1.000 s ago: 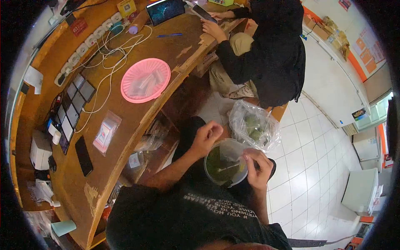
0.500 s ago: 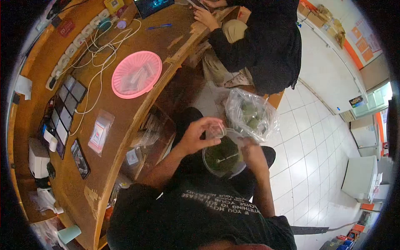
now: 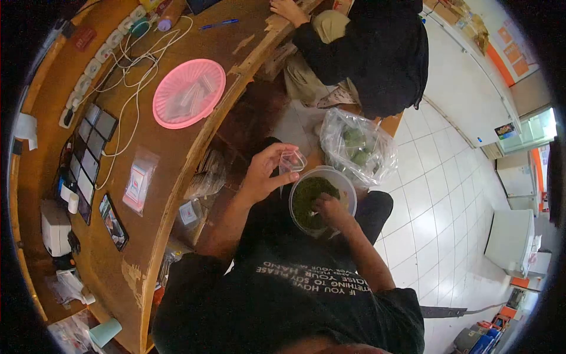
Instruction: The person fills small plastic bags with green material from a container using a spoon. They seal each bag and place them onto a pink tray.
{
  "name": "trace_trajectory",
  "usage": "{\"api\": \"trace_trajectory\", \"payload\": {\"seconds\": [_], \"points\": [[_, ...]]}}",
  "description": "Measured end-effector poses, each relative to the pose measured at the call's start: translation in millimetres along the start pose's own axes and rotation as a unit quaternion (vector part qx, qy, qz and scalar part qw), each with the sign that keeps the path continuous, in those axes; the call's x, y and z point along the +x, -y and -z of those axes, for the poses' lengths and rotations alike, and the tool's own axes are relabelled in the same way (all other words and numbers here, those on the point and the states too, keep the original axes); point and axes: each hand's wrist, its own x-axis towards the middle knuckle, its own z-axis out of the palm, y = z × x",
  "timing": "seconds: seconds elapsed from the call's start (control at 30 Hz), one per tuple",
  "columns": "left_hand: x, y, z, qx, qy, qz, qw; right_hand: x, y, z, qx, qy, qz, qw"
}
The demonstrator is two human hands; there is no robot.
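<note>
My left hand [image 3: 268,173] holds a small clear plastic cup [image 3: 292,161] between thumb and fingers, above the left rim of a round see-through tub [image 3: 352,194]. Finely cut green material [image 3: 306,192], dry and leafy in look, covers the tub's bottom. Down inside the tub is my right hand [image 3: 331,211], its fingers closed in the green material. A small pale bit shows at the fingertips; what they grip I cannot make out. Just beyond the tub stands a clear plastic bag [image 3: 359,147] with green clumps in it.
To the left runs a wooden counter [image 3: 171,159] bearing a pink basket [image 3: 188,94] of small plastic bags, a phone [image 3: 112,221], a packet [image 3: 140,182] and white cables [image 3: 138,88]. A person in black [image 3: 377,59] sits ahead. White floor tiles [image 3: 424,200] lie to the right.
My right hand has gone from the tub's right rim down into the green material. My left hand has moved slightly left and up with the cup, still holding it.
</note>
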Motion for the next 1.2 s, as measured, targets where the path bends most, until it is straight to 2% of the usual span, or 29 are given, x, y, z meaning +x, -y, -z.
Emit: {"api": "trace_trajectory", "payload": {"seconds": [0.03,0.1,0.13,0.2,0.23,0.3,0.33,0.4,0.43,0.5,0.53,0.57,0.6,0.7,0.73,0.8,0.83,0.9,1.0,1.13,1.2], "points": [[-0.3,0.0,0.2,0.003,-0.003,0.002,1.000,4.8,13.6,18.4,0.001,0.000,-0.003,1.000],[-1.1,-0.9,-0.6,0.015,-0.008,-0.007,1.000,13.5,40.5,57.2,-0.092,-0.062,-0.077,0.991],[-1.5,-1.2,-0.4,0.027,-0.014,-0.017,0.999,18.0,43.1,61.4,-0.092,-0.061,-0.077,0.991],[-2.3,1.0,4.8,0.075,-0.023,-0.025,0.997,24.5,47.5,64.5,-0.006,-0.153,-0.176,0.972],[-2.5,1.9,6.2,0.123,-0.029,-0.033,0.991,26.7,51.9,62.6,-0.005,-0.152,-0.180,0.972],[-1.6,1.0,5.7,0.112,-0.035,-0.026,0.993,29.8,63.3,53.3,-0.087,-0.038,-0.175,0.980],[-1.4,1.5,5.3,0.102,-0.044,-0.023,0.994,31.1,64.6,47.4,-0.082,-0.034,-0.182,0.979],[-3.7,6.9,6.2,0.079,-0.044,0.000,0.996,29.3,65.2,32.5,0.042,-0.158,-0.062,0.985],[-3.5,7.5,6.7,0.064,-0.045,0.001,0.997,29.0,73.4,41.0,0.050,-0.153,-0.074,0.984],[-3.7,5.4,4.5,0.037,-0.045,-0.004,0.998,33.8,93.2,72.9,0.099,-0.278,-0.188,0.937],[-5.1,5.1,2.8,0.036,-0.044,0.005,0.998,32.2,84.5,64.1,0.103,-0.274,-0.195,0.936],[-4.9,4.6,1.7,0.023,-0.043,0.016,0.999,29.3,69.7,51.9,0.259,-0.326,-0.244,0.876],[-4.5,4.6,1.0,0.011,-0.042,0.026,0.999,27.2,65.9,52.0,0.404,-0.370,-0.284,0.787],[-4.0,12.4,0.6,0.007,-0.034,0.028,0.999,5.4,61.0,61.7,0.418,-0.395,-0.318,0.754],[-3.4,12.4,-0.3,0.007,-0.034,0.028,0.999,0.7,62.1,63.8,0.418,-0.396,-0.318,0.753],[-1.9,11.9,-2.9,0.012,-0.029,0.034,0.999,-6.0,63.9,66.3,0.464,-0.460,-0.303,0.694],[-1.3,12.3,-4.8,0.013,-0.028,0.034,0.999,-7.2,64.2,66.2,0.463,-0.461,-0.303,0.694],[0.2,13.3,-9.6,0.004,-0.010,0.032,0.999,-9.2,64.3,67.1,0.524,-0.532,-0.234,0.623],[0.8,19.0,-14.6,0.009,0.014,0.043,0.999,-19.0,62.0,72.8,0.538,-0.549,-0.242,0.592],[-0.4,31.8,-23.7,0.049,0.041,0.041,0.997,-22.4,68.6,95.2,0.536,-0.566,-0.214,0.588],[-1.0,36.2,-29.1,0.126,0.039,0.018,0.991,-25.6,69.7,106.1,0.592,-0.565,-0.183,0.544]]}}
